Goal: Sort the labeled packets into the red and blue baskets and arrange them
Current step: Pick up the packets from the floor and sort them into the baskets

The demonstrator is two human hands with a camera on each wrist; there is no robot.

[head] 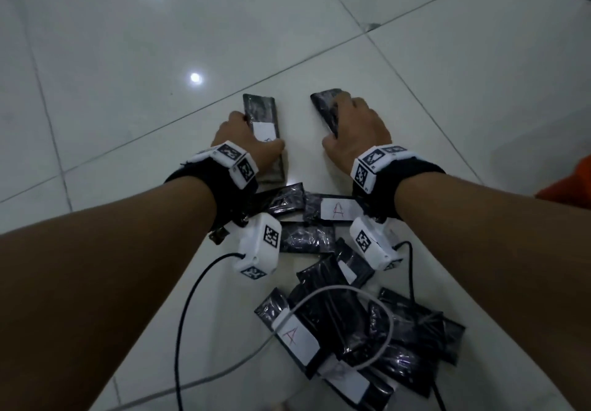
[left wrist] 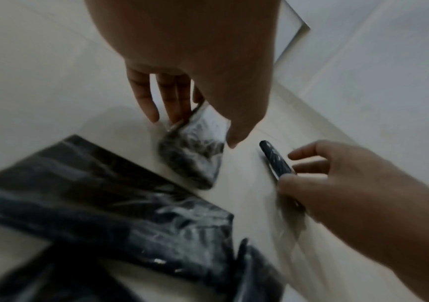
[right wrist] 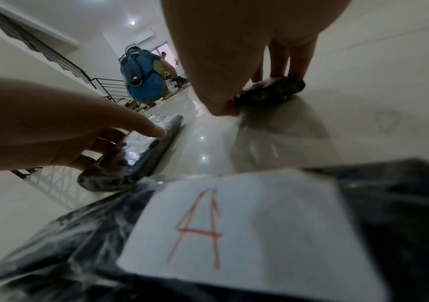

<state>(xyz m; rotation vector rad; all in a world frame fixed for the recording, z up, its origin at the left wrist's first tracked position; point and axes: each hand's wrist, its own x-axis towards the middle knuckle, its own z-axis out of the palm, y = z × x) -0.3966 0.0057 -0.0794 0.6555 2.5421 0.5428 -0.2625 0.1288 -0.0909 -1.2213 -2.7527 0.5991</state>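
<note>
On the tiled floor my left hand (head: 248,137) grips a black plastic-wrapped packet (head: 259,110) that lies flat, thumb on its right edge and fingers (left wrist: 172,102) on its left. Its white label (head: 264,130) is partly covered, so I cannot read the letter. My right hand (head: 353,122) grips a second black packet (head: 324,102), tilted up on one long edge, thumb (right wrist: 221,104) on the near side. Nearer to me lies a heap of several black packets (head: 361,314); two show a red "A" on white labels (head: 337,209) (head: 295,337). No basket is in view.
White glossy floor tiles (head: 160,42) stretch ahead and to both sides. Cables (head: 192,298) run from the wrist cameras across the heap. Something orange (head: 569,183) sits at the right edge. Far off, a person in blue (right wrist: 143,77) crouches near a stair railing (right wrist: 110,87).
</note>
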